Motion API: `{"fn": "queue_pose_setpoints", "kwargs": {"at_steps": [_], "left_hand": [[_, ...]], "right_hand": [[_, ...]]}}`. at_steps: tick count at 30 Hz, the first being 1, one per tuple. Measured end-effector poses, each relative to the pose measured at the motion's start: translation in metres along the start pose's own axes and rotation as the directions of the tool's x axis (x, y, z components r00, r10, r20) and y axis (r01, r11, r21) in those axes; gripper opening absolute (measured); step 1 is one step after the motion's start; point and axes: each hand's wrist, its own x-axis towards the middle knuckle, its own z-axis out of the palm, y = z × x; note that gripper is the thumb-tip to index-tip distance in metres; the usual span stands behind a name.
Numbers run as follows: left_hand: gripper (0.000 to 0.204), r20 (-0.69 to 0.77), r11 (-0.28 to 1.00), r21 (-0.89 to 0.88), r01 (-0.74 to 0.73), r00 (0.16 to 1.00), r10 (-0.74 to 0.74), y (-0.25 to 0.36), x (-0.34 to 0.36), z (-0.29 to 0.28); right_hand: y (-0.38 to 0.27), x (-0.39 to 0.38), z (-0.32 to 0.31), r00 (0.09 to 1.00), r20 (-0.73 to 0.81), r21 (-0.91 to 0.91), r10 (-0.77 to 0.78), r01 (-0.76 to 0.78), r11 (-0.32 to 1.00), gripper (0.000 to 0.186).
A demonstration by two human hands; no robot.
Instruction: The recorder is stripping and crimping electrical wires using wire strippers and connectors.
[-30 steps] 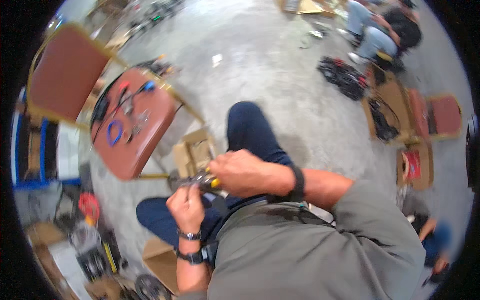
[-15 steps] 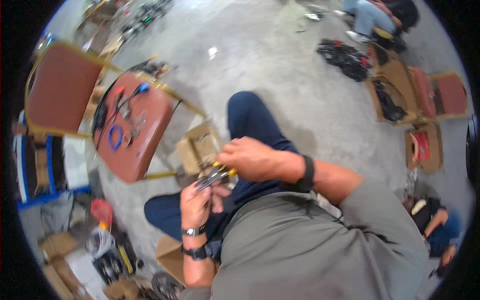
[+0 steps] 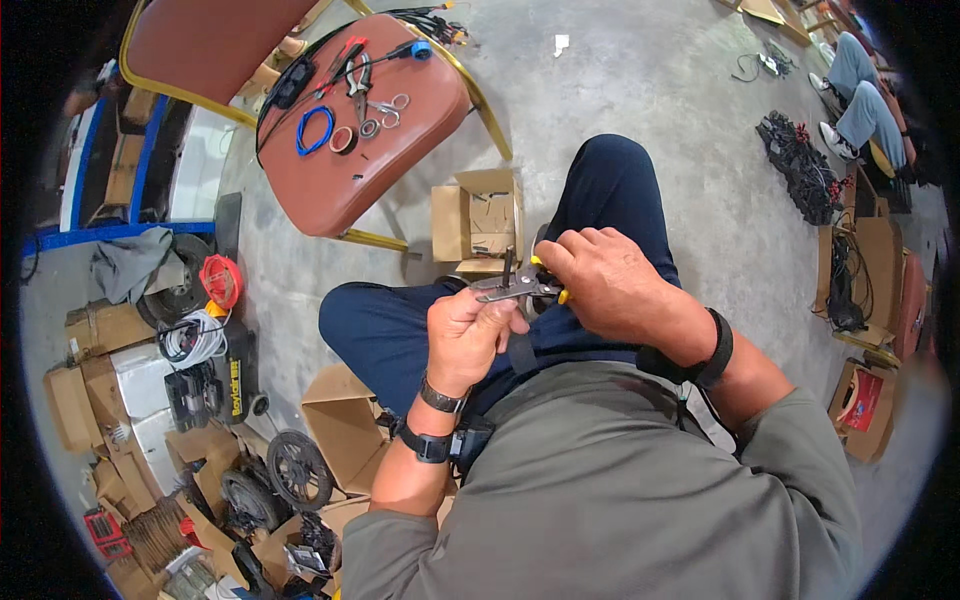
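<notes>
My right hand (image 3: 612, 280) is closed around a yellow-handled cutting or stripping tool (image 3: 520, 286), its steel jaws pointing left. My left hand (image 3: 470, 335) is pinched just below those jaws, on what looks like a thin black piece (image 3: 508, 263) standing upright beside them; the exact contact is hidden by the fingers. Ahead on the left, a brown padded chair (image 3: 370, 190) holds pliers (image 3: 358, 85), scissors (image 3: 390, 110), a blue cable loop (image 3: 315, 130), tape rolls and a black cable. An open cardboard box (image 3: 450, 225) with small dark pieces sits on the floor beyond my hands.
Boxes (image 3: 335, 420), wheels (image 3: 298, 470), coiled white hose (image 3: 195, 340) and other clutter crowd the left. A seated person's legs (image 3: 865, 120) show at upper right, near a black cable pile (image 3: 790, 165); more boxes (image 3: 870, 290) and another chair stand at right.
The view has shifted, so the chair and floor box appear higher. The tool's jaws now lie more level, and the upright black piece shows above them.
</notes>
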Motion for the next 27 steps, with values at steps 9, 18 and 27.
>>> {"fn": "queue_pose_setpoints", "kwargs": {"at_steps": [9,18,27], "left_hand": [[0.007,-0.169,0.920,0.354,-0.171,0.955,0.243,-0.006,0.003,0.008],[0.007,-0.227,0.853,0.503,-0.139,0.931,0.285,0.004,0.001,0.002],[0.021,0.195,0.952,-0.197,0.233,0.961,-0.194,0.013,-0.006,-0.023]], "right_hand": [[-0.016,0.001,-0.007,0.996,0.041,-0.086,0.074,-0.070,0.994,0.017],[-0.015,0.013,-0.001,0.996,0.060,-0.087,0.060,-0.054,0.995,0.015],[0.003,0.009,0.012,0.995,-0.076,0.133,-0.065,0.075,0.988,0.019]]}}
